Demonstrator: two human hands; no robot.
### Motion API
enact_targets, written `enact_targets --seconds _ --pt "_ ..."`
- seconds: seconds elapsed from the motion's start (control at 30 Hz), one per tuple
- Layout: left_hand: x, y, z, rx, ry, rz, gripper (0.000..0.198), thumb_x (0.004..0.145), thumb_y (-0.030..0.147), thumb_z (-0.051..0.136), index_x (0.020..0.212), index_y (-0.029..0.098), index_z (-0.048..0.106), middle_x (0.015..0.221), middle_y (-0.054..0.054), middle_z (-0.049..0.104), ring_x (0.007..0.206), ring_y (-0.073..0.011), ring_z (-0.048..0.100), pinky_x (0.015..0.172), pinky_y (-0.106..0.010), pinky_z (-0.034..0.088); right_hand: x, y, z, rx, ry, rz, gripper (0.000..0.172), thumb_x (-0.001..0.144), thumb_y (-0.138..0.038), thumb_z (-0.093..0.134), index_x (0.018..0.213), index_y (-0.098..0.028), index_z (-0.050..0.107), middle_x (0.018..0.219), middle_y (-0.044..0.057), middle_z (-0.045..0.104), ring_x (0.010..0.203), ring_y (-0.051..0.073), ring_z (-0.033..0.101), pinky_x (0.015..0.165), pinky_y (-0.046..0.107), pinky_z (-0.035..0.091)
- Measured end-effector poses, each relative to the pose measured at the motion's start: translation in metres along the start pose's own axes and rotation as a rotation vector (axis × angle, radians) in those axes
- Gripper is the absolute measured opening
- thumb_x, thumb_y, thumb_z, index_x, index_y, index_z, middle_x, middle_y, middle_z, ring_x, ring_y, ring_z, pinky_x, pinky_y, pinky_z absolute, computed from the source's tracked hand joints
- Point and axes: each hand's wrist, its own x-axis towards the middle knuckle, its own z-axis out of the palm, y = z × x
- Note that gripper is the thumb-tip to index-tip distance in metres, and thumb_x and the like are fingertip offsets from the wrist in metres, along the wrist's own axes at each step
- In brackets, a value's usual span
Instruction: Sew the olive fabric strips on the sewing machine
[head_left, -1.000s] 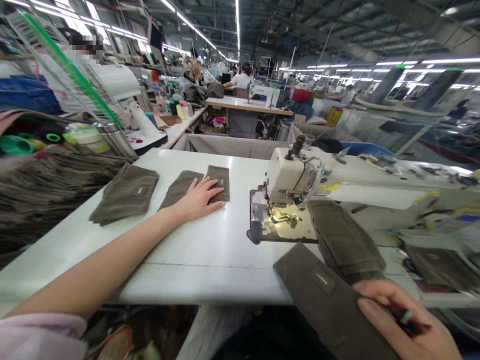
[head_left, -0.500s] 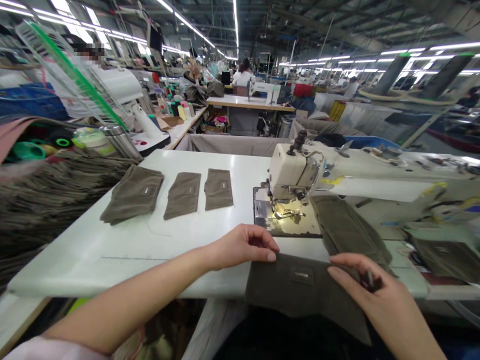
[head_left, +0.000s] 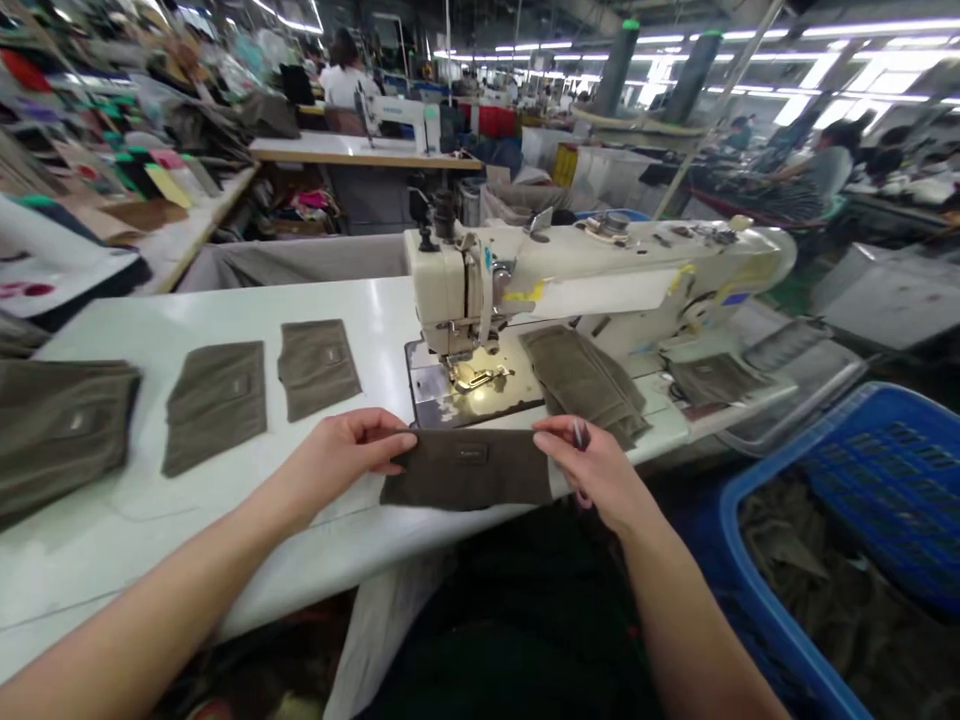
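A dark olive fabric piece point(head_left: 465, 480) with a small label is stretched between my hands, just in front of the sewing machine point(head_left: 450, 290). My left hand point(head_left: 360, 445) pinches its upper left corner between thumb and fingers. The upper right corner is pinched by my right hand point(head_left: 589, 460), which also has a small dark tool, perhaps thread snips, tucked in its fingers. Behind the fabric, the presser foot point(head_left: 472, 378) sits over the lit metal plate. Right of the plate lies a stack of olive fabric pieces point(head_left: 581, 380).
Labelled fabric pieces lie on the left of the white table point(head_left: 360, 310), including one nearby point(head_left: 319, 370) and another point(head_left: 217, 400). A blue basket point(head_left: 739, 510) holding olive cloth stands at right. Another fabric piece point(head_left: 712, 380) rests past the machine arm.
The view has swung right, bringing the blue basket into sight. My hands have raised the fabric toward the machine's front and now hold its top edge level and taut.
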Motion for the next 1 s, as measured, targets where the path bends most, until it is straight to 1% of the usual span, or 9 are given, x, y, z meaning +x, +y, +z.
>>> enact_targets --seconds 0.13,0.27,0.37,0.43,0.5,0.6,0.83,0.9,1.0 --pt "-0.001 0.002 -0.002 -0.119 0.006 -0.025 0.037 0.056 0.047 0.086 0.075 0.018 0.072 0.080 -0.003 0.071 0.076 -0.0177 0.066 0.075 -0.033 0.061 0.000 0.000 -0.004 -0.084 0.060 -0.017 0.033 0.080 -0.049 0.071 0.086 -0.017 0.071 0.046 -0.009 0.038 0.041 0.008 0.030 0.041 0.023 0.023" --pt "0.008 0.005 -0.010 -0.167 0.014 -0.018 0.031 0.064 0.043 0.080 0.079 0.017 0.073 0.085 -0.005 0.072 0.077 -0.0169 0.066 0.077 -0.032 0.060 -0.006 0.001 -0.003 -0.152 0.108 -0.037 0.030 0.077 -0.048 0.072 0.082 -0.018 0.070 0.056 -0.004 0.053 0.044 0.008 0.036 0.040 0.022 0.025" --pt "0.023 0.015 -0.011 0.146 0.095 0.092 0.022 0.076 0.039 0.068 0.082 0.018 0.073 0.080 -0.004 0.071 0.072 -0.0179 0.064 0.069 -0.032 0.057 -0.020 0.006 0.008 -0.099 -0.002 0.056 0.025 0.077 -0.044 0.071 0.080 -0.019 0.066 0.054 -0.006 0.048 0.043 0.008 0.034 0.037 0.021 0.023" --pt "0.037 0.022 -0.006 0.498 0.146 0.253 0.020 0.083 0.035 0.060 0.084 0.020 0.074 0.081 -0.004 0.072 0.075 -0.0201 0.064 0.072 -0.033 0.054 -0.031 0.010 0.020 -0.066 -0.165 0.107 0.022 0.076 -0.041 0.070 0.077 -0.020 0.064 0.050 -0.008 0.043 0.042 0.008 0.032 0.037 0.020 0.024" --pt "0.054 0.026 0.004 0.794 0.137 0.421 0.020 0.087 0.030 0.056 0.085 0.021 0.074 0.086 -0.004 0.073 0.083 -0.0222 0.065 0.078 -0.034 0.051 -0.041 0.014 0.033 -0.066 -0.260 0.076 0.021 0.075 -0.039 0.070 0.073 -0.020 0.063 0.051 -0.008 0.045 0.045 0.008 0.036 0.041 0.020 0.030" --pt "0.077 0.022 0.020 0.975 0.075 0.559 0.019 0.088 0.026 0.054 0.080 0.020 0.071 0.087 -0.006 0.071 0.085 -0.0229 0.064 0.078 -0.033 0.048 -0.048 0.018 0.047 -0.126 -0.178 -0.031 0.023 0.075 -0.040 0.068 0.070 -0.018 0.065 0.055 -0.005 0.051 0.053 0.011 0.044 0.051 0.023 0.039" --pt "0.096 -0.001 0.028 0.804 0.090 0.591 0.019 0.086 0.030 0.058 0.072 0.018 0.061 0.075 -0.004 0.061 0.071 -0.0187 0.057 0.067 -0.030 0.045 -0.054 0.026 0.055 -0.289 -0.020 -0.117 0.024 0.080 -0.039 0.064 0.066 -0.020 0.061 0.051 -0.005 0.045 0.049 0.012 0.044 0.049 0.024 0.037" --pt "0.094 -0.002 0.027 0.773 0.091 0.610 0.017 0.086 0.027 0.056 0.072 0.018 0.061 0.076 -0.004 0.061 0.072 -0.0185 0.057 0.069 -0.030 0.046 -0.055 0.030 0.057 -0.295 0.025 -0.173 0.018 0.082 -0.035 0.064 0.072 -0.021 0.062 0.052 -0.006 0.045 0.047 0.012 0.044 0.047 0.023 0.037" --pt "0.093 -0.002 0.026 0.757 0.084 0.622 0.015 0.084 0.021 0.054 0.072 0.018 0.062 0.076 -0.005 0.061 0.073 -0.0185 0.057 0.071 -0.031 0.047 -0.056 0.036 0.059 -0.323 0.052 -0.348 0.011 0.087 -0.029 0.060 0.088 -0.020 0.067 0.063 -0.003 0.057 0.051 0.012 0.048 0.051 0.023 0.044"
